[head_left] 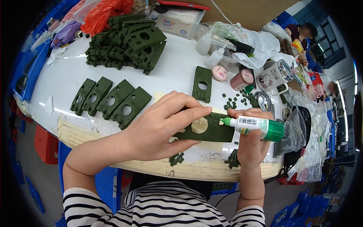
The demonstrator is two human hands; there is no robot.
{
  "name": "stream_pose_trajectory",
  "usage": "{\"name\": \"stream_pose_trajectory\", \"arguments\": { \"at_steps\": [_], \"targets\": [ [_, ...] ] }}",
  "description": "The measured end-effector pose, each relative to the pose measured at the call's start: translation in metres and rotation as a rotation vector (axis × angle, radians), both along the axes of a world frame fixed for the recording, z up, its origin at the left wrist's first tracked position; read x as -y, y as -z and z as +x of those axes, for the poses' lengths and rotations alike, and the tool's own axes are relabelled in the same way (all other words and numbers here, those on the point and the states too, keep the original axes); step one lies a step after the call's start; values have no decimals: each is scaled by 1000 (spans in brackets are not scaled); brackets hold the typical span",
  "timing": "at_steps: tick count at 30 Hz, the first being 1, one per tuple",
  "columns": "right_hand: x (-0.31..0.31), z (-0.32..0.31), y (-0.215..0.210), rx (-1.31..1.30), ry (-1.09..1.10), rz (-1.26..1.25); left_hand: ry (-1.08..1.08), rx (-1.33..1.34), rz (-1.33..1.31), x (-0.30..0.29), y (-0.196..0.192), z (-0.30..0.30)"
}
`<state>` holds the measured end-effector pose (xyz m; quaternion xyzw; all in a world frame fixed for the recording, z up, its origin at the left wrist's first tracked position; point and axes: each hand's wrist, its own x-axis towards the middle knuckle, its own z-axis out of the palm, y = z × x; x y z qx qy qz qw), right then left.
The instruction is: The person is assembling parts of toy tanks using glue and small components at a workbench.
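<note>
1. Green plastic plate [211, 130], flat with a round hole, looks stiff and light; best pinched by its long edges.
2. Left hand [159, 128] clamps the plate just above the tabletop [68, 75].
3. Right hand [251, 145] is closed around a glue bottle [257, 126], smooth and squeezable by the look of it, nozzle touching the plate.
4. Four matching plates [109, 101] lie left of the hands; small green bits [238, 100] lie beyond the right hand.

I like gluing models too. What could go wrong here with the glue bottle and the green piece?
Glue might squeeze out too fast: the glue bottle in the right hand has its green tip right at the green plate. It could also smear onto the left hand, whose fingers pinch the plate beside the tip. A bumped elbow might scatter the small green bits lying loose nearby.
</note>
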<state>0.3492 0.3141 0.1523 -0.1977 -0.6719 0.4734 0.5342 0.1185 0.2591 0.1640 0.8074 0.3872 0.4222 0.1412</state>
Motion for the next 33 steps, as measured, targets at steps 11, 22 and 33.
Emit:
{"name": "stream_pose_trajectory", "arguments": {
  "at_steps": [11,22,33],
  "targets": [
    [1,-1,0,-17,6,-18,2,2,-1,1,0,0],
    [0,-1,-1,-12,-6,-3,-2,41,-66,1,-1,0],
    [-1,0,1,11,4,45,-5,39,-57,0,-1,0]
  ]
}}
